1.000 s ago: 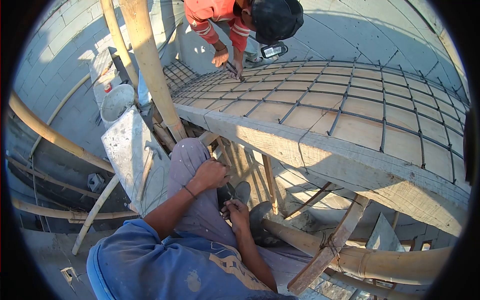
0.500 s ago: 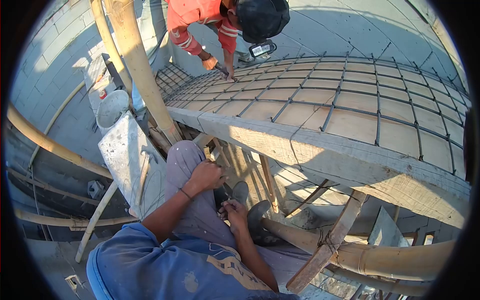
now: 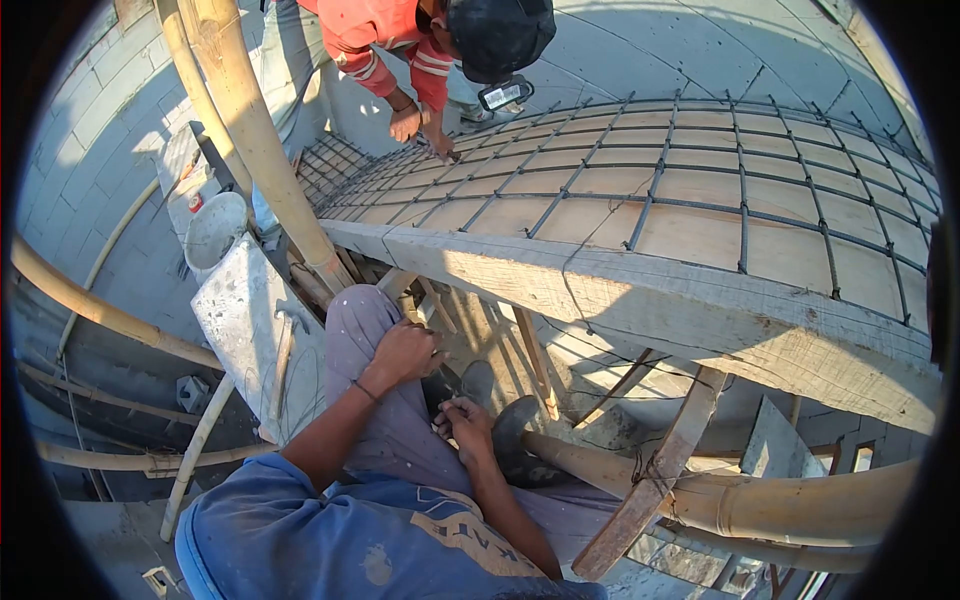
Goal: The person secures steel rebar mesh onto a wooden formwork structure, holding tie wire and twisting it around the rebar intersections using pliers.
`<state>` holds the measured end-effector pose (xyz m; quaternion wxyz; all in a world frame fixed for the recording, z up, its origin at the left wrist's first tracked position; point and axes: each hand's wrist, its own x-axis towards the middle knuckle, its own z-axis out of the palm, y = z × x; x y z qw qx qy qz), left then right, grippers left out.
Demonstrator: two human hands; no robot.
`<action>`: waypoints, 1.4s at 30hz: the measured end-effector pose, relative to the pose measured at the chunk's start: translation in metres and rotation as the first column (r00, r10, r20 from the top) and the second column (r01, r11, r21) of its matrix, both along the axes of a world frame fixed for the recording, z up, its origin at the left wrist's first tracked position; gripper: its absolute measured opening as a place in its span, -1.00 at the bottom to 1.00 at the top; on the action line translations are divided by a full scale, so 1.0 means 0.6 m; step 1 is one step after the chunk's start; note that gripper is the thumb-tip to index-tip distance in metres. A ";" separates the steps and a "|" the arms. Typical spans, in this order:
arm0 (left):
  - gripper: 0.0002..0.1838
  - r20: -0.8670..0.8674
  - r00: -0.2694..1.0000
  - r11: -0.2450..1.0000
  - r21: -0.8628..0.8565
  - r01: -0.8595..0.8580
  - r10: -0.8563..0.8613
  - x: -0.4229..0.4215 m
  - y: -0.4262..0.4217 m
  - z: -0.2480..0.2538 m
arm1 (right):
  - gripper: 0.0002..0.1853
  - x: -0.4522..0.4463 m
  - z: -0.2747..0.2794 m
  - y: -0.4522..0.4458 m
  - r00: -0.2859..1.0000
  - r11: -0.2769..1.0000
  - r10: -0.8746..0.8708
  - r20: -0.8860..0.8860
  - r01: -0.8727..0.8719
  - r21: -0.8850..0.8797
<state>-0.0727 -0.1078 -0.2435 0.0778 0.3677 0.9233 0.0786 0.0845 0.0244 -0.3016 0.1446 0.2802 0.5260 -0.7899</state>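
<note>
My left hand (image 3: 406, 350) rests at my raised left knee (image 3: 352, 318), its fingers curled; what they hold, if anything, is hidden. Lower and to the right, my right hand (image 3: 468, 424) is closed in a pinch in front of my lap, around something too small to name. A dark shape lies between the two hands, partly covered by them. Just beyond are my dark boots (image 3: 516, 428). Across from me, a co-worker in a red top (image 3: 365, 35) bends over a rebar grid (image 3: 660, 165), one hand touching the bars.
A thick timber edge (image 3: 640, 300) borders the rebar grid. Bamboo poles stand at left (image 3: 255, 130) and run at right (image 3: 790, 515), with a wooden brace (image 3: 650, 490) tied on. A bucket (image 3: 215, 230) and a splattered board (image 3: 255, 320) are left of my knee.
The view has shifted slightly, moving the grid and co-worker up and left in frame. The co-worker's hands have shifted at the bars. My hands stay close together with little change.
</note>
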 end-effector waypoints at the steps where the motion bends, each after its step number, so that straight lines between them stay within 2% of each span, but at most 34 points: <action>1: -0.62 -0.002 1.000 1.000 -0.003 0.003 -0.003 0.000 0.001 0.001 | -0.87 0.000 -0.002 0.000 1.000 1.000 -0.001 -0.002 0.001 -0.003; 4: -0.62 -0.055 0.999 0.997 0.078 0.008 -0.004 0.002 -0.001 -0.002 | -0.87 0.001 -0.004 -0.001 1.000 1.000 -0.001 0.004 0.001 0.001; 10: -0.62 -0.080 0.996 0.995 0.096 0.036 -0.028 0.002 -0.001 -0.001 | -0.86 0.002 -0.008 0.001 1.000 1.000 -0.012 -0.020 0.012 -0.016; 16: -0.62 -0.047 0.999 0.999 0.053 0.000 0.002 0.005 0.001 0.010 | -0.87 0.002 0.007 0.001 1.000 1.000 -0.005 -0.005 0.005 0.000; 42: -0.61 -0.066 0.998 0.998 0.058 0.010 -0.006 0.002 0.000 -0.005 | -0.86 0.004 -0.005 0.000 1.000 1.000 -0.002 -0.030 0.003 0.011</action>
